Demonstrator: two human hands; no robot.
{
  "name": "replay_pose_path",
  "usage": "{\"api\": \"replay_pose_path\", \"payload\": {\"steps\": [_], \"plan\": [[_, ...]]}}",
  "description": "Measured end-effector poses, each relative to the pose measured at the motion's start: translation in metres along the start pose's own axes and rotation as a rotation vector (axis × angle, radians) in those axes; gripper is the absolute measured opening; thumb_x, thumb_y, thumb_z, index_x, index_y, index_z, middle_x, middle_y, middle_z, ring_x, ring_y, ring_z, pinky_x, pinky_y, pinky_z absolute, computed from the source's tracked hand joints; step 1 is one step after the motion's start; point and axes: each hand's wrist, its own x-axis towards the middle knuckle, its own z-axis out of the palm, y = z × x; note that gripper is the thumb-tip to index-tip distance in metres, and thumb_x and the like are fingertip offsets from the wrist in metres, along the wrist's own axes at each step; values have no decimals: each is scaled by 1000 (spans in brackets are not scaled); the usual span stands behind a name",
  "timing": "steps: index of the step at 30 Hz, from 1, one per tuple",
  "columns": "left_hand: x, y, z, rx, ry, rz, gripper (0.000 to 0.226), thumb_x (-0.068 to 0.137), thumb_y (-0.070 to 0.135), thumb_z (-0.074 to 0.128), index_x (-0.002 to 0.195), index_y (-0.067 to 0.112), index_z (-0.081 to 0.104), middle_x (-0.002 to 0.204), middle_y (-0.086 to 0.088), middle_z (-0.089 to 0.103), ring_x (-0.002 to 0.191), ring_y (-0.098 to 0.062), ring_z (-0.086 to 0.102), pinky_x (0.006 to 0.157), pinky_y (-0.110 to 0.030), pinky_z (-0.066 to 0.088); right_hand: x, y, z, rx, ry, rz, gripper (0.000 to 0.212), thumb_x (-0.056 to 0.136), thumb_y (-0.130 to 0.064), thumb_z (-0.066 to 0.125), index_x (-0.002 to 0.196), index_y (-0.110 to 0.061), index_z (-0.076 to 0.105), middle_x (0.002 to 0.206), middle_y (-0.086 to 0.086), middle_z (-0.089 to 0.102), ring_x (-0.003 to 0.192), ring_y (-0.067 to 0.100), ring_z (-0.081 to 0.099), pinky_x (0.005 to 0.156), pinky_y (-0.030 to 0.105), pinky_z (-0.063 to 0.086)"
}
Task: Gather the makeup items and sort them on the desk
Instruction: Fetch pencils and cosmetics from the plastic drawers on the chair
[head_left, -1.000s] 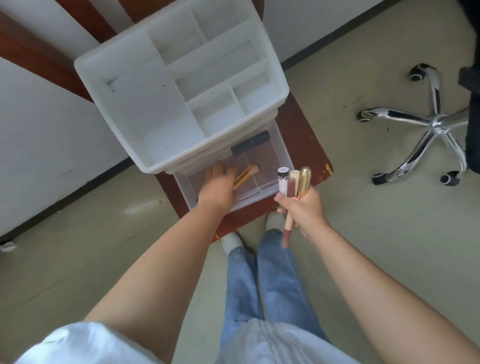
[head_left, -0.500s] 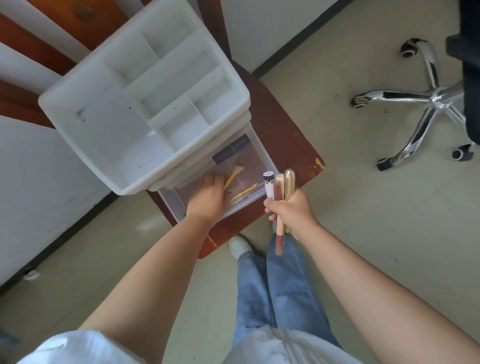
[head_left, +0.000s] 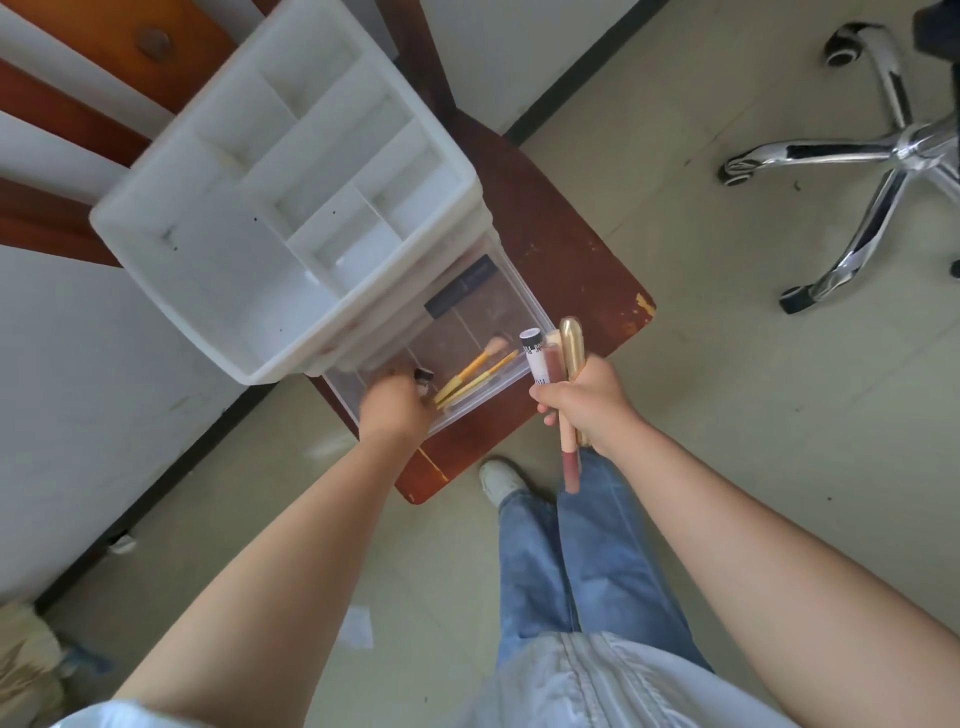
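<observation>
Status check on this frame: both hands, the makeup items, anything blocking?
Right hand grips a bundle of makeup tubes. Left hand in the open clear drawer, pinching a small dark item. Two yellow brushes left inside. Nothing blocking.

Home/office rm: swivel chair base (head_left: 878, 161) w/ casters, wooden chair (head_left: 545, 218) (plain tile floor)

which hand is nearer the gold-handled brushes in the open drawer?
Left. The left hand is inside the clear drawer, just beside the gold-handled brushes. The right hand is outside the drawer's front corner, gripping makeup tubes.
</observation>
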Motion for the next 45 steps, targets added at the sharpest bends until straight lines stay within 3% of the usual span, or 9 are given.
{"api": "replay_pose_path", "payload": {"steps": [5,10,13,20,27,31,38,41,45], "plan": [[5,20,-1,-8,-68,232,37,90,13,48,126,7,46,122,-19,51,103,-36,54,83,-35,43,2,-1,-6,-194,-11,-154,26,74,-2,60,73,-26,49,74,-1,56,52,15,55,45,20,47],[15,28,-4,44,-53,223,28,88,16,52,115,15,57,98,-11,65,75,-25,54,62,-28,40,-4,11,-9,-1155,26,-483,43,78,-10,54,119,-9,42,107,12,59,96,33,57,67,31,37],[15,29,-5,91,-57,223,31,88,14,52,118,15,56,97,-11,65,72,-22,49,60,-29,39,-4,17,-11,-1426,11,-656,63,81,-6,51,138,-5,23,116,12,53,103,30,52,71,34,39],[16,33,-7,79,-154,278,31,87,27,51,111,9,58,101,-13,64,87,-28,56,66,-30,40,2,21,-14,-1491,11,-756,72,80,-6,52,143,-3,15,115,13,52,101,27,52,62,30,28],[17,34,-13,-17,-392,226,30,89,25,47,110,6,57,100,-12,58,92,-27,54,78,-31,39,-10,2,-14,-1588,167,-874,70,23,-15,85,89,-1,70,58,4,62,49,17,58,32,18,34],[20,33,-17,21,-413,252,27,86,18,51,111,7,57,92,-8,57,82,-22,52,76,-31,41,-13,1,-15,-1605,123,-887,68,12,-14,84,78,-4,72,49,0,58,40,13,54,27,16,30],[11,40,-22,58,76,370,10,87,13,51,81,14,43,67,2,43,72,-27,48,48,-29,27,-12,4,-12,-1562,82,-810,73,10,-15,84,81,-3,72,48,0,57,40,13,54,27,16,29],[17,58,-23,138,253,381,10,85,3,51,94,2,54,112,-17,47,105,-36,45,73,-41,40,-11,4,-11,-1570,102,-823,69,9,-16,83,76,-5,72,47,0,56,39,12,53,27,15,26],[25,70,-12,164,252,358,12,85,10,51,92,3,57,141,-22,23,132,-41,19,106,-45,23,-8,1,-13,-1540,130,-808,67,11,-14,82,77,-6,71,49,0,56,41,14,54,28,15,26]]}}
